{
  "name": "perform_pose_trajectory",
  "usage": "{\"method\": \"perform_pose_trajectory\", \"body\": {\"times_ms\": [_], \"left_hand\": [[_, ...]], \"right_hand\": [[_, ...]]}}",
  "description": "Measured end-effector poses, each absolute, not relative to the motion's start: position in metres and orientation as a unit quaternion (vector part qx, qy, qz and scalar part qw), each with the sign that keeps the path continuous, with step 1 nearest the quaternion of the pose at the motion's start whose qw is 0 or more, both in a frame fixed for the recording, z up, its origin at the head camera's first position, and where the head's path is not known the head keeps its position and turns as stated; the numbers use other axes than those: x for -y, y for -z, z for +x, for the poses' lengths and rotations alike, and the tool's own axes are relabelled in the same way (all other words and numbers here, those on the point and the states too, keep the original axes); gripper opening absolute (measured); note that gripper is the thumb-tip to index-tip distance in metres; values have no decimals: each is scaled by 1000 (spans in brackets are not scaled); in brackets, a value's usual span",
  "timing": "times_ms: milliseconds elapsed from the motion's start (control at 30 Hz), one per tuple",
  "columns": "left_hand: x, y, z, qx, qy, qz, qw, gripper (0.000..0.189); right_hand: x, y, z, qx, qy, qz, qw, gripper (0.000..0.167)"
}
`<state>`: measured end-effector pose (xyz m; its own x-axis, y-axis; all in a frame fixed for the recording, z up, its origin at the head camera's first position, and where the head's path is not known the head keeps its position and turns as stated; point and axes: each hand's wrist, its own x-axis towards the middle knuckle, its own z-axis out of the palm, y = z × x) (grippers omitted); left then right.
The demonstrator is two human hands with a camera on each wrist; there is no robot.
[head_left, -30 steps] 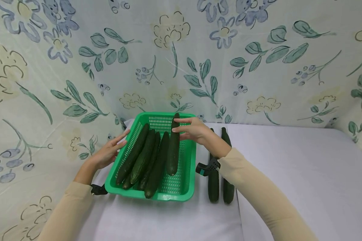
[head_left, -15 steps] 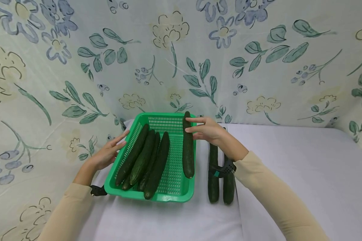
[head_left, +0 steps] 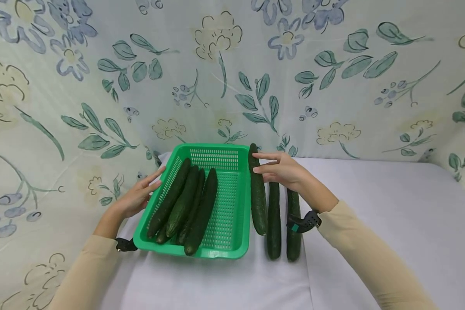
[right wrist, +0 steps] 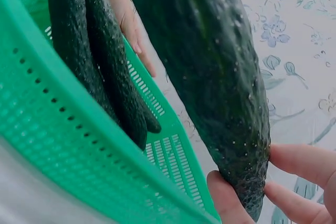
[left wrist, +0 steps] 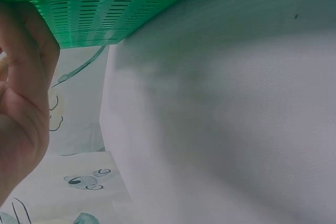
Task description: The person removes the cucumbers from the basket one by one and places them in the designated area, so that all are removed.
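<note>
The table (head_left: pixel 391 198) spreads under the slotted green basket (head_left: pixel 224 206), whose side meets the straight, slightly parted fingers of the left hand (head_left: pixel 137 196). Clamped between the thumb and fingers of the right hand (head_left: pixel 283 170), the cucumber (head_left: pixel 258 202) (dark green, glossy, dotted with pale bumps) slants just outside the basket, mostly on the near side of those fingertips; two other cucumbers (head_left: pixel 274 219) lie below that hand, more cucumbers (head_left: pixel 203 211) to its left.

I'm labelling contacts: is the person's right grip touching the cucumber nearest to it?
Touching. The right wrist view shows it: the right grip pinches the cucumber near its end, thumb on one side, two fingers on the other.
</note>
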<state>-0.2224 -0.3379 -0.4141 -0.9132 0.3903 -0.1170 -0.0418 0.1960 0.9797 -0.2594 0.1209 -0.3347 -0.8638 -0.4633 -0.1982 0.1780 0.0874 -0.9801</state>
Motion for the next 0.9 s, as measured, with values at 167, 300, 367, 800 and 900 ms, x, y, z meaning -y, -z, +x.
{"method": "perform_pose_trajectory", "body": {"times_ms": [167, 300, 367, 800, 900], "left_hand": [[338, 415, -222, -763, -614, 116, 165, 56], [338, 415, -224, -767, -612, 115, 157, 56], [338, 415, -224, -764, -615, 114, 158, 55], [339, 415, -224, -760, -618, 117, 161, 56], [339, 415, -225, -762, -617, 115, 159, 55]], "right_hand": [[-137, 339, -258, -700, 666, -100, 239, 65], [-151, 341, -256, -706, 660, -101, 233, 66], [-158, 342, -255, -710, 658, -104, 230, 66], [-198, 359, -251, -721, 652, -104, 210, 68], [-206, 361, -249, -727, 647, -103, 204, 69]]}}
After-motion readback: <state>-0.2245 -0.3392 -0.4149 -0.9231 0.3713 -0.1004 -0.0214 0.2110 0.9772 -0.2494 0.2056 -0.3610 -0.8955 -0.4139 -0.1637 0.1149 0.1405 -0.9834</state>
